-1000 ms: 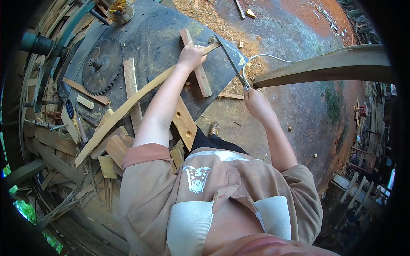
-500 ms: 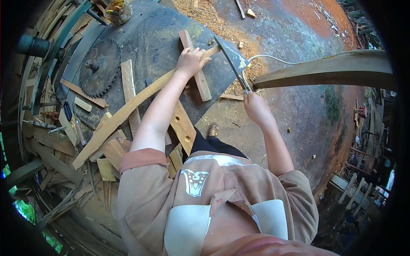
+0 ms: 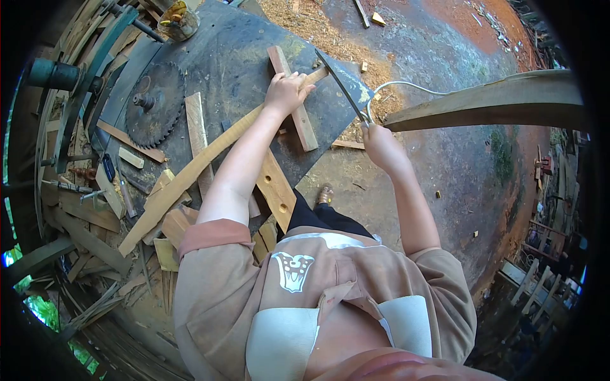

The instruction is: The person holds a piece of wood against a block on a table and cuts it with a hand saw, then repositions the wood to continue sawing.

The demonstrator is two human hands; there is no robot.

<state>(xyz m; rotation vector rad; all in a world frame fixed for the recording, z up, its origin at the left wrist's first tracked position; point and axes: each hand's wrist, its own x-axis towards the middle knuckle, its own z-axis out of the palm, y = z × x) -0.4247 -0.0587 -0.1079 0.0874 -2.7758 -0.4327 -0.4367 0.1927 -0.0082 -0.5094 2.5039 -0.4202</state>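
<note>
A long curved strip of wood (image 3: 197, 166) runs from the lower left up across the dark tabletop. Close to its far end, my left hand (image 3: 284, 94) is closed over it, pressing it onto a short wooden block (image 3: 304, 129) that lies crosswise underneath. In my right hand (image 3: 382, 147) is the handle of a narrow, dark-bladed handsaw (image 3: 342, 86). The blade slants up and left, lying across the tip of the strip. Whether its teeth have cut into the wood is too small to tell.
A toothed circular saw blade (image 3: 154, 105) stands at the left of the dark tabletop (image 3: 235, 47). Offcuts lie around it, with a holed board (image 3: 276, 185) nearer me. A jar (image 3: 178, 22) sits at the back. A thick beam (image 3: 489, 101) juts in from the right, near a pale cable (image 3: 406, 82).
The handsaw has shifted slightly up and back along its line at the strip's tip. My left hand stays on the strip. The whole view has shifted a little to the right.
</note>
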